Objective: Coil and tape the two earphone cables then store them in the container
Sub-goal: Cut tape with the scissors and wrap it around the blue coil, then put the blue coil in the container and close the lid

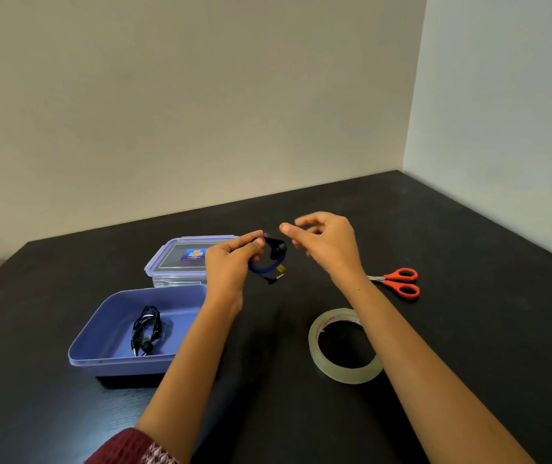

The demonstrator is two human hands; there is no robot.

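The left hand [227, 266] is raised above the middle of the black table [469, 329], pinching a coiled blue earphone cable [261, 269] between thumb and forefinger at the top of the loop. A black earbud sits just past the fingertips, and the jack plug [278, 277] hangs from the bottom of the coil. The right hand [328, 242] hovers just beside the coil without touching it. Its fingers are loosely bent and blurred, with the thumb tip pointing at the earbud; whether it pinches anything cannot be told. Toward the table's left edge stands an open blue container [100, 329] with a coiled black earphone cable [147, 329] lying inside. Behind it, nearer the far edge, is a clear box with a blue-rimmed lid [181, 256]. A roll of clear tape [348, 376] lies flat under the right forearm, and red-handled scissors [398, 283] lie toward the right edge. Plain pale walls meet at the table's far right corner.
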